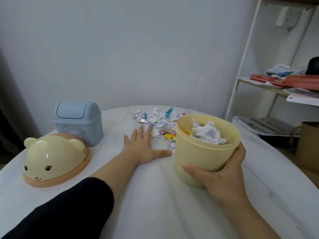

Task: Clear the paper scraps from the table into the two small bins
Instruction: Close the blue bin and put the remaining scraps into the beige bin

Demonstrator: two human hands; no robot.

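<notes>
half done maybe: right grip (222,173) wrapped the part-filled yellow bin (198,152), left grip (143,147) lay flat and wide beside a scrap pile (156,117) at the far edge of the worktop (155,207). blue bin (78,125) sat closed, far-left.

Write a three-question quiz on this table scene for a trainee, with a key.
1. True or false: the right hand grips the yellow bin, which holds crumpled paper.
2. Where is the bear lid? A. on the yellow bin; B. on the table, near the blue bin; C. inside the blue bin.
3. Fill in: the left hand lies flat on the table, fingers stretched toward the loose ____.
Key: 1 true; 2 B; 3 paper scraps.
</notes>
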